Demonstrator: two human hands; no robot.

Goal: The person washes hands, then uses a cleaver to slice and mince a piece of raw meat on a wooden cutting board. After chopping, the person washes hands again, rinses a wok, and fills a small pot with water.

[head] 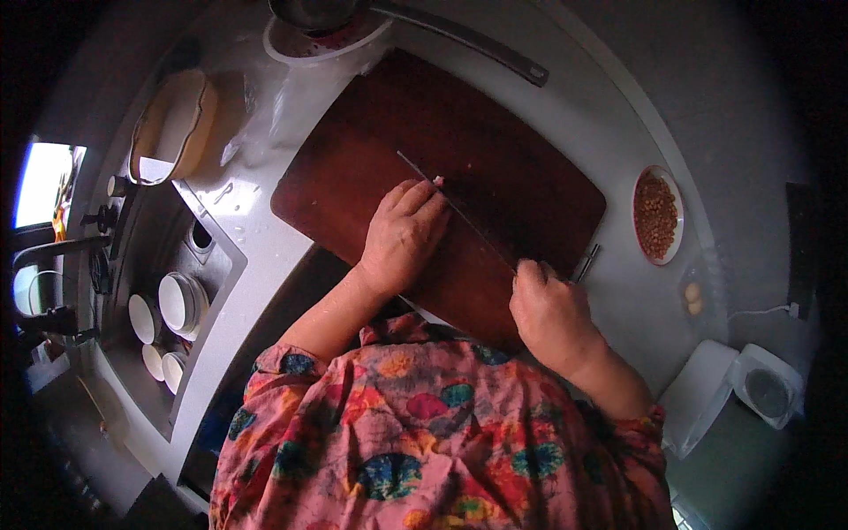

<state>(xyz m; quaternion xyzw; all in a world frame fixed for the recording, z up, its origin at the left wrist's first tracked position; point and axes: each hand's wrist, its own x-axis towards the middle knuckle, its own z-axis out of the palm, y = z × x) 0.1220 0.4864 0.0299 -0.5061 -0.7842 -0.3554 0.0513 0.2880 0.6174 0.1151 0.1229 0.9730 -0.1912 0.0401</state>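
A large dark red-brown cutting board [371, 139] lies on the counter before me. My right hand [550, 308] is closed around the handle of a kitchen knife [474, 228], whose thin blade runs up and left across the board, edge down. My left hand [407, 228] rests palm down on the board with its fingertips against the blade. A small pale pink piece of food [438, 180] shows at the blade beside my fingertips. Whatever lies under the left fingers is hidden. Tiny crumbs dot the board.
Left is a steel sink [159, 245] with several white bowls [177, 301]; a tan oval basin [205, 126] stands behind it. At the top, a pan handle [477, 43] extends over the counter near a white-rimmed bowl [285, 50]. A plate of nuts or beans [656, 215] sits right.
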